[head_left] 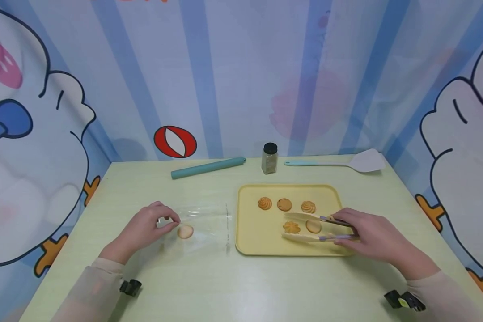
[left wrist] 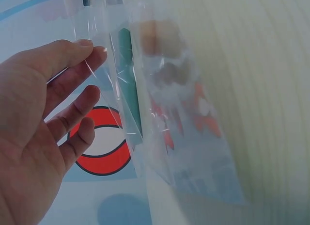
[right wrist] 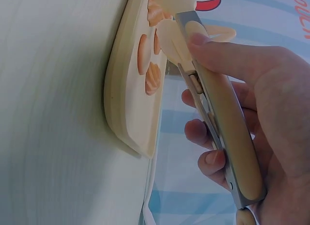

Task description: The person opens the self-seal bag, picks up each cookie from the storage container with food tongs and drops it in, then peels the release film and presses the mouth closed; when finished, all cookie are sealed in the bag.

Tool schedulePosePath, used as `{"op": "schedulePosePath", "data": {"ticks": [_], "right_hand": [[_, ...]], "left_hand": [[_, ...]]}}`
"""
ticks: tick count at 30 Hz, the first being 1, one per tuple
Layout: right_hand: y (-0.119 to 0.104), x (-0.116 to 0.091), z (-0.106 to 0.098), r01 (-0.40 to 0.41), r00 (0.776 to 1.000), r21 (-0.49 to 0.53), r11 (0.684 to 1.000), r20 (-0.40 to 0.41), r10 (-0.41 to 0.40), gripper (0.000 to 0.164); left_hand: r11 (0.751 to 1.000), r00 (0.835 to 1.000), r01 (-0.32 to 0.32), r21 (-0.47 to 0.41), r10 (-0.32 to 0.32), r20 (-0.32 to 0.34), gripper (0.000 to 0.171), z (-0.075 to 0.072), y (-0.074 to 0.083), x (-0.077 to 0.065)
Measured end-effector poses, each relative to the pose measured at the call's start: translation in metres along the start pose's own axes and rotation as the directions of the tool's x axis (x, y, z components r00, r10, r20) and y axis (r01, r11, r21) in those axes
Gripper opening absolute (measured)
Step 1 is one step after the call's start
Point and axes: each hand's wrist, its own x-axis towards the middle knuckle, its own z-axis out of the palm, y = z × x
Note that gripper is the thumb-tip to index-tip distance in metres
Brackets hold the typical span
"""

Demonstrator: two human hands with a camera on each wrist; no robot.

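Note:
My left hand (head_left: 142,228) pinches the edge of a clear plastic bag (head_left: 213,239) between thumb and forefinger; the other fingers are loosely bent in the left wrist view. A round cookie (head_left: 185,231) shows in the bag, close to my fingertips. In my right hand (head_left: 380,237) I grip a pair of tongs (right wrist: 227,133) with pale tips, its arms spread apart over the yellow tray (head_left: 257,246). A star-shaped cookie (head_left: 291,227) and a plain round cookie (head_left: 313,226) lie between the tong arms. Behind them sit two swirled cookies (head_left: 264,203) and a dotted round cookie (head_left: 284,205).
Along the back of the table lie a teal rolling-pin-like stick (head_left: 208,167) and a spatula (head_left: 364,162) with a light blue handle. A small black-capped jar (head_left: 269,158) stands between them. Printed cloth walls (head_left: 249,80) rise at the back and sides.

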Motion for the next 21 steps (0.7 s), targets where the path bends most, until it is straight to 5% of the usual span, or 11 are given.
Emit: {"op": "schedulePosePath", "data": {"ticks": [21], "right_hand": [[0.0088,-0.0029,-0.0085,-0.002,0.999,0.022,1.000,0.049,0.001,0.049]], "left_hand": [[1.000,1.000,-0.022,0.007,0.022,0.001,0.012,0.0014,0.0013,0.0027]]}}
